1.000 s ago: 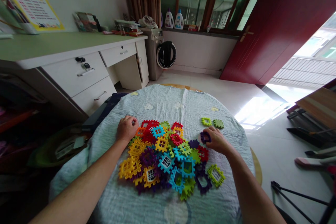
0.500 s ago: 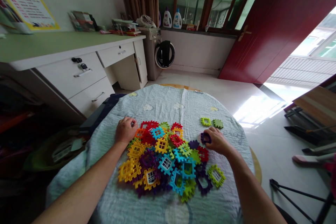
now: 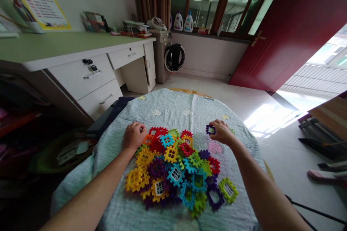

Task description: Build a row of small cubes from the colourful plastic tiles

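My right hand [image 3: 222,133] pinches a small dark purple interlocking block [image 3: 208,127], a square frame with notched edges, held above the cloth right of the pile. My left hand [image 3: 134,135] rests on the cloth at the pile's left edge, fingers curled; a dark spot shows between thumb and forefinger, and what it is I cannot make out. Between my hands lies a heap of notched blocks: red ones [image 3: 157,145] at the back, yellow ones [image 3: 133,179] at left, blue ones [image 3: 199,180] and purple ones [image 3: 215,197] toward the front. A green block [image 3: 232,131] is mostly hidden behind my right hand.
A pale blue cloth [image 3: 173,110] covers the round table. One green block with a white lattice [image 3: 228,190] lies at the pile's right edge. Beyond stand a white desk [image 3: 94,75], a washing machine [image 3: 162,56] and a red door [image 3: 267,43].
My right hand has lifted the purple block slightly and moved it away from me, now covering most of the two green blocks. My left hand stays beside the pile. The view has shifted a little.
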`<state>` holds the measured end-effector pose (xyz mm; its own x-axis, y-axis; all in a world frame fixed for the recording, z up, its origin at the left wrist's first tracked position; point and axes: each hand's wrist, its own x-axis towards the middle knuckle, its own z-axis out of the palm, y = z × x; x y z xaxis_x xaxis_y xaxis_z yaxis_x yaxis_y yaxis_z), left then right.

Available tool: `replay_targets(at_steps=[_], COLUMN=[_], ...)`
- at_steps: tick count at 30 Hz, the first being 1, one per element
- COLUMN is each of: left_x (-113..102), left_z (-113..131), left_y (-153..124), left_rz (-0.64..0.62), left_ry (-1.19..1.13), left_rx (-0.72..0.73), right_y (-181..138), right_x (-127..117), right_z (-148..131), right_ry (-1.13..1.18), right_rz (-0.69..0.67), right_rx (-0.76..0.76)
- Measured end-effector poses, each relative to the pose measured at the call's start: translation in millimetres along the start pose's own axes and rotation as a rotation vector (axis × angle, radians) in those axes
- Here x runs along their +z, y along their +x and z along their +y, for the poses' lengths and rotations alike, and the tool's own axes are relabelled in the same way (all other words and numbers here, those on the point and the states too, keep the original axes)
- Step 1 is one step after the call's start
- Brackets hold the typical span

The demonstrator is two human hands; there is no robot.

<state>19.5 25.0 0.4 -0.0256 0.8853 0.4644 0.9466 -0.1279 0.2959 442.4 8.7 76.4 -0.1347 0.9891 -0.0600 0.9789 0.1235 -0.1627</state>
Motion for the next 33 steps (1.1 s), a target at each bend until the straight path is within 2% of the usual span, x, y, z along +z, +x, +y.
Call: replay_targets(at_steps=[8, 14, 26, 29, 33], left_x=[1, 0, 1, 0, 0], left_z=[-1, -1, -2, -1, -1], left_y=[0, -1, -1, -1, -1], left_rz=[0.006, 0.008, 0.004, 0.007, 0.001], left_ry=[-0.004, -0.021, -0.026, -0.025, -0.026], left_rx=[-0.002, -0.011, -0.009, -0.009, -0.016], right_y=[42, 46, 52, 49, 40], right_x=[13, 18, 19, 14, -4], right_z=[-4, 0, -4, 5, 39], right_ry=[-0.042, -0.051, -0.029, -0.006, 0.019], right_rz=[-0.122, -0.189, -0.187, -0.173, -0.11], right_rx=[0.001, -0.018, -0.043, -0.034, 0.029])
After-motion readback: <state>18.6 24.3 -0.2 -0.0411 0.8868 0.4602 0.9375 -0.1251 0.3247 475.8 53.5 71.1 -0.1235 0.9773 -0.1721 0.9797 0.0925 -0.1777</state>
